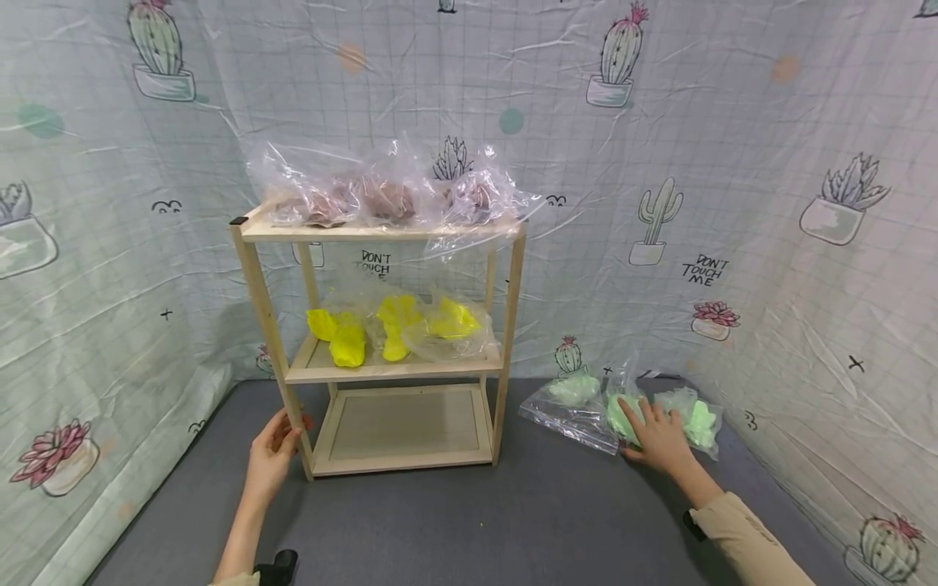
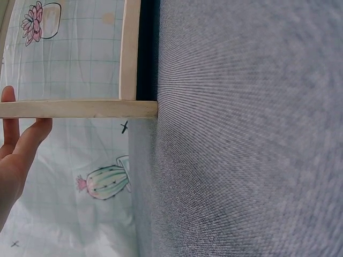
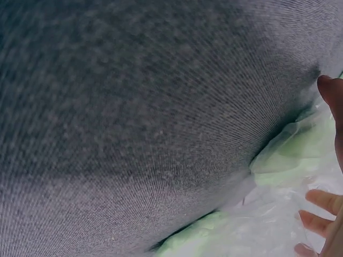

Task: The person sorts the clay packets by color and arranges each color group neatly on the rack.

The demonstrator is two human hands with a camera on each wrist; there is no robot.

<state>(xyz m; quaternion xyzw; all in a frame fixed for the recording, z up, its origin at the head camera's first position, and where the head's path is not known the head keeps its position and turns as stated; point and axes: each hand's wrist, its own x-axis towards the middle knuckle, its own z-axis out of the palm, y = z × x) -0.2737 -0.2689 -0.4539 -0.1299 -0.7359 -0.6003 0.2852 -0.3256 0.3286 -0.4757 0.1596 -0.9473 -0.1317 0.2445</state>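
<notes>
My left hand [image 1: 271,452] holds the front left post [image 1: 264,317] of a wooden three-tier shelf rack. In the left wrist view the thumb lies on one side of the post [image 2: 86,109] and a fingertip shows past the other. To the right of the rack, my right hand [image 1: 663,443] reaches over the middle one of three clear plastic bags with pale green contents [image 1: 621,413], its fingers spread and touching it. A second bag [image 1: 575,391] lies left of it, a third [image 1: 701,423] right of it. The right wrist view shows the thumb well apart from the fingers [image 3: 319,222].
Bags with brownish-pink contents [image 1: 388,199] sit on the top shelf, and their plastic hangs over its right front edge. Yellow items in clear bags [image 1: 348,342] rest on the middle shelf. The bottom shelf [image 1: 410,423] is bare. Printed cloth walls [image 1: 821,325] enclose the grey table [image 1: 469,529].
</notes>
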